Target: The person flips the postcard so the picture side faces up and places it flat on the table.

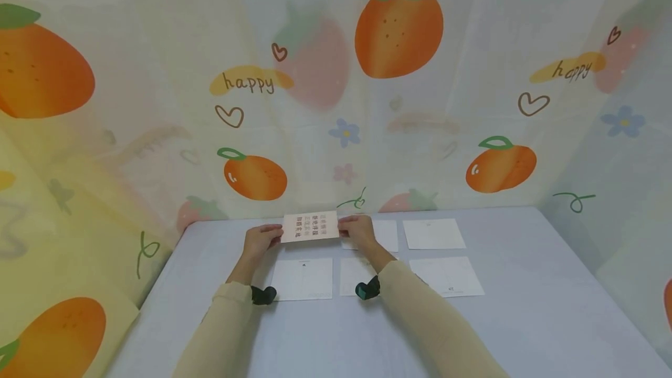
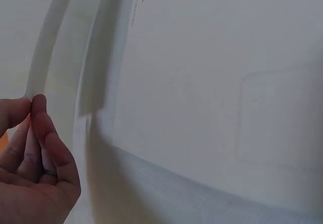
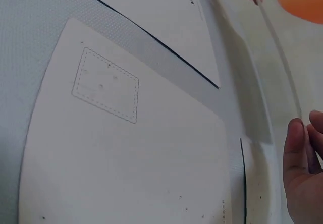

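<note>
A white card (image 1: 310, 227) with printed columns of characters is held up near the table's back edge, tilted so its printed face shows in the head view. My left hand (image 1: 259, 242) pinches its left end between thumb and fingers. At its right end, my right hand (image 1: 359, 231) has the same kind of pinch. In the left wrist view the held card (image 2: 48, 57) appears nearly edge-on. Beneath and in front of it, a postcard (image 1: 303, 280) lies flat; a dashed stamp box shows on the postcard (image 3: 131, 138) in the right wrist view.
More pale postcards lie in rows: one at front middle (image 1: 349, 282), partly behind my right arm, one at front right (image 1: 446, 277), and two at the back, middle (image 1: 387, 235) and right (image 1: 434, 234). A fruit-patterned curtain (image 1: 315, 133) borders the white table (image 1: 336, 343).
</note>
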Available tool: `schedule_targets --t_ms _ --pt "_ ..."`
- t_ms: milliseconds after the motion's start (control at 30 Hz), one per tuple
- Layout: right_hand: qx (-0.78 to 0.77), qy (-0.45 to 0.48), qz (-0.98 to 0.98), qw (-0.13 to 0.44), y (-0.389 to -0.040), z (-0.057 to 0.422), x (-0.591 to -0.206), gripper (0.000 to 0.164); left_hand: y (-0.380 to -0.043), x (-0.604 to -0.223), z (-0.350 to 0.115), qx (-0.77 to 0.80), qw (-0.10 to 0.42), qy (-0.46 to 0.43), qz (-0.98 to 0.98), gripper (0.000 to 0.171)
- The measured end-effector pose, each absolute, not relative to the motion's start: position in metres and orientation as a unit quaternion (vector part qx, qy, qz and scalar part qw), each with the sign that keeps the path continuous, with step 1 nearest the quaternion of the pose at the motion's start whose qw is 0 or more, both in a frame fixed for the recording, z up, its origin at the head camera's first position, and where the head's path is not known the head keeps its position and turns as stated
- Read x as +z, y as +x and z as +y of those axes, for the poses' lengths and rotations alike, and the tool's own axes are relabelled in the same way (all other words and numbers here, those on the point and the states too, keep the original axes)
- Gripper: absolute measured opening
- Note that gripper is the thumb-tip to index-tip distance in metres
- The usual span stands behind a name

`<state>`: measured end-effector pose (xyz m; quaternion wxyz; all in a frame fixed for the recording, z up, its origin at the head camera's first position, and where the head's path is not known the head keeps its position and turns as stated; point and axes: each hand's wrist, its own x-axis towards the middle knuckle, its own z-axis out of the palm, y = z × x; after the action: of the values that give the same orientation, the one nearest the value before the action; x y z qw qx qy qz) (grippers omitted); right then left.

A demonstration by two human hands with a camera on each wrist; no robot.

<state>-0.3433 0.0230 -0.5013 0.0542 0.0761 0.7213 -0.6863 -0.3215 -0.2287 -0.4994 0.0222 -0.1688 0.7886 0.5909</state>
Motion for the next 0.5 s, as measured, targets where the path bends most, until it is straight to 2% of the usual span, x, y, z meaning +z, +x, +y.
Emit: schedule_targets --t_ms 333,500 --pt "-0.713 0.111 0.679 0.133 -0.3462 0.022 -0.5022 0.023 -0.3197 -0.5047 -0.2305 0.57 0.014 -0.178 0.802 0.03" --pt "-0.673 0.102 0.712 0.172 -0.3467 0.0186 -0.5023 0.025 -0.3196 -0.5047 -0.2302 0.549 0.014 -0.192 0.813 0.03"
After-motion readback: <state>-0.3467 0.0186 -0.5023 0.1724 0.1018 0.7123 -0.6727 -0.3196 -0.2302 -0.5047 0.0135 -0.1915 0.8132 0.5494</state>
